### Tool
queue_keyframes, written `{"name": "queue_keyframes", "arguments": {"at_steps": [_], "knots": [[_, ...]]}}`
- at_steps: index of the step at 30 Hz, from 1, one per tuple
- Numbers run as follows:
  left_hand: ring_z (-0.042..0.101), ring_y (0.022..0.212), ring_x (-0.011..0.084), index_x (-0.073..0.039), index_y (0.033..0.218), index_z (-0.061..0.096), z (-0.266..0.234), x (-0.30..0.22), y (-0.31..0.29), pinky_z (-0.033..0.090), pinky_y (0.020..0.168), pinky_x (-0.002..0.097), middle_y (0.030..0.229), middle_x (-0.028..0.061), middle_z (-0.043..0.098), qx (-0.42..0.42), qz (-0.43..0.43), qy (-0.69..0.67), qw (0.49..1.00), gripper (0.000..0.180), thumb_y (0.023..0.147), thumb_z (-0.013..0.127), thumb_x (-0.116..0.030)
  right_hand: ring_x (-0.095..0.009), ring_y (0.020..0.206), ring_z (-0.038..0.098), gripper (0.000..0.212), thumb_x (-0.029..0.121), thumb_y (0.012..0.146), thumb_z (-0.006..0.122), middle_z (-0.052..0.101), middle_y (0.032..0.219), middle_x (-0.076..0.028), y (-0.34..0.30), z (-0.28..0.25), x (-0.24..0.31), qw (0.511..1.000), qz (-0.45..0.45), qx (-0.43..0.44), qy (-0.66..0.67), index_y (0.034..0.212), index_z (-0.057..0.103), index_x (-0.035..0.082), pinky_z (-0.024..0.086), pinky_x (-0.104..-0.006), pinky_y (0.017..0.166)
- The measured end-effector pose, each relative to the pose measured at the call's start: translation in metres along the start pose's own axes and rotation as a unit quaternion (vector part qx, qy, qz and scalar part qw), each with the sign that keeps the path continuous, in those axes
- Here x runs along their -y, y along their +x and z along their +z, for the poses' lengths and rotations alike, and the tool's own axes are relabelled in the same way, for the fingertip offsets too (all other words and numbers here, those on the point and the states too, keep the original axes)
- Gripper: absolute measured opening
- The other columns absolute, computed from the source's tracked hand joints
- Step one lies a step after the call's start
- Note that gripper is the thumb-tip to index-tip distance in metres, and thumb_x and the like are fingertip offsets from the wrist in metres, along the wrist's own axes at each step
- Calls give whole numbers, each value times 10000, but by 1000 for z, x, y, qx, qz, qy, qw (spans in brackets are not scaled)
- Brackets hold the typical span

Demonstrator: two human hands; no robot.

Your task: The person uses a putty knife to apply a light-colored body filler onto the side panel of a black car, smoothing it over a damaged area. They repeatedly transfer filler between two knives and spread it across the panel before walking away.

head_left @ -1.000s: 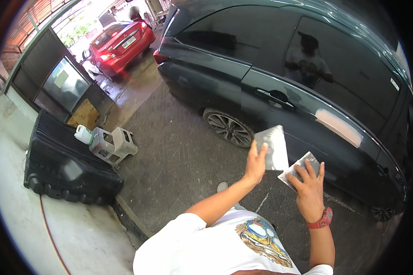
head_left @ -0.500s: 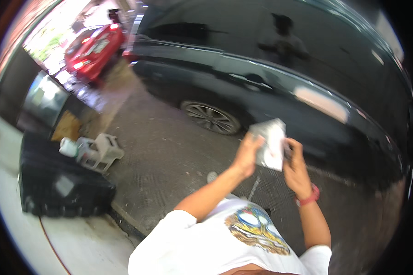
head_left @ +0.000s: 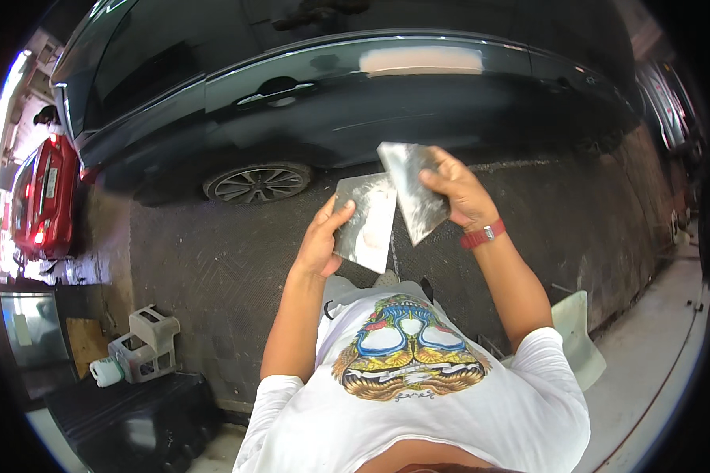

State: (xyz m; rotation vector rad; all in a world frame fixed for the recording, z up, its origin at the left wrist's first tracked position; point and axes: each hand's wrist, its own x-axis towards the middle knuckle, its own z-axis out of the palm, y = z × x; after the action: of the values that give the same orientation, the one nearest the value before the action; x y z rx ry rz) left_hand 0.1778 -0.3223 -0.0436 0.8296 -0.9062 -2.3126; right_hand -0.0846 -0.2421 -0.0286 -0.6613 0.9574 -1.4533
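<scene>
Two flat metal plates are held in front of the shirt, near the middle of the scene. The left plate (head_left: 376,211) is gripped by the left hand (head_left: 319,240), its thumb over the upper face; a pale patch there could be paste or glare, I cannot tell which. The right plate (head_left: 409,183) is grasped by the right hand (head_left: 464,197), thumb across its face.

The left plate's long axis runs near to far, its far end slightly to the right. The right plate is tilted, its long axis slanting from far left to near right, with a pointed corner toward the wearer. Their neighbouring edges come together at the left plate's far right corner; whether they touch, I cannot tell.

The step in hand appears to be handling one plate against the other. The next move seems to call for a firm left grip and a controlled angle of the right plate's edge.

Beyond, on the far side, the dark car (head_left: 418,102) carries a pinkish patch (head_left: 422,61) on its door, right of the door handle (head_left: 276,93). A rear wheel (head_left: 258,183) stands far left of the plates, and a red sedan (head_left: 49,197) farther left. Near left is a plastic stool (head_left: 158,331) with a white jug (head_left: 106,371) beside it.
</scene>
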Motion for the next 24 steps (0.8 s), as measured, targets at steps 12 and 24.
{"name": "queue_keyframes", "arguments": {"at_steps": [12, 24], "knots": [[629, 1275, 212, -7, 1553, 454, 3, 19, 17, 517, 1080, 382, 1402, 136, 636, -83, 174, 193, 962, 534, 1117, 595, -282, -374, 1379, 557, 456, 47, 874, 663, 648, 1365, -121, -26, 50, -17, 594, -289, -21, -750, 1312, 707, 166, 345, -634, 1209], [659, 1255, 324, -32, 1544, 463, -35, 35, 38, 561, 1051, 480, 1440, 173, 617, -99, 167, -13, 981, 566, 1071, 641, -288, -485, 1485, 425, 590, 70, 954, 641, 428, 1538, -207, -76, 79, -32, 749, -330, 113, -563, 1499, 518, 260, 421, -641, 1189]]}}
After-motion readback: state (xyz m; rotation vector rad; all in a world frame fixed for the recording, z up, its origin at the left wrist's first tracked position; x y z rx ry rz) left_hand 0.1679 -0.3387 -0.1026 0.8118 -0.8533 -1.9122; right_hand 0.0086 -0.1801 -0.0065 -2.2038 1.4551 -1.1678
